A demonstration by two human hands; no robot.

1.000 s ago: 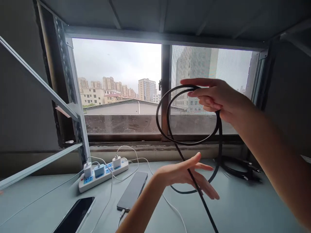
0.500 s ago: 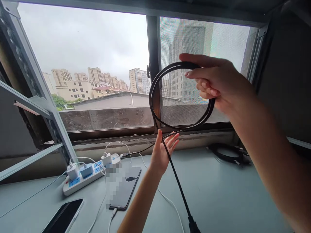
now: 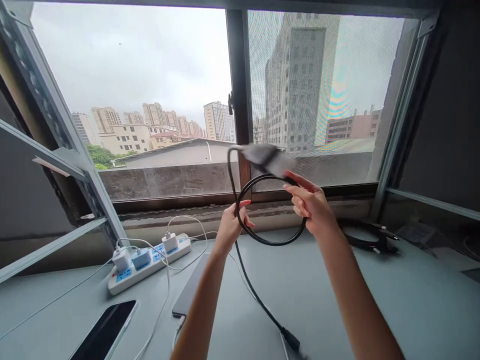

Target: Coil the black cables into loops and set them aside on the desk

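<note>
A black cable (image 3: 275, 243) hangs in a loop above the table, between my two hands. My right hand (image 3: 313, 207) pinches the loop at its upper right, with thumb and index finger closed on it. At the loop's left side my left hand (image 3: 229, 227) is curled round the cable. Above the loop a cable end with a grey plug (image 3: 264, 156) is smeared by motion, so its shape is unclear. The other end runs down to a black connector (image 3: 290, 340) low over the table.
A white power strip (image 3: 150, 267) with several chargers stands at left. Near it lie a phone (image 3: 105, 327) and a dark flat device (image 3: 191, 287) with a white cable. Another coiled black cable (image 3: 365, 242) rests at back right. Metal shelf posts (image 3: 401, 115) flank the window.
My right hand has come down with the loop, which looks smaller. My left hand has gone from open to curled round the cable. The plug end has swung up above the loop.
</note>
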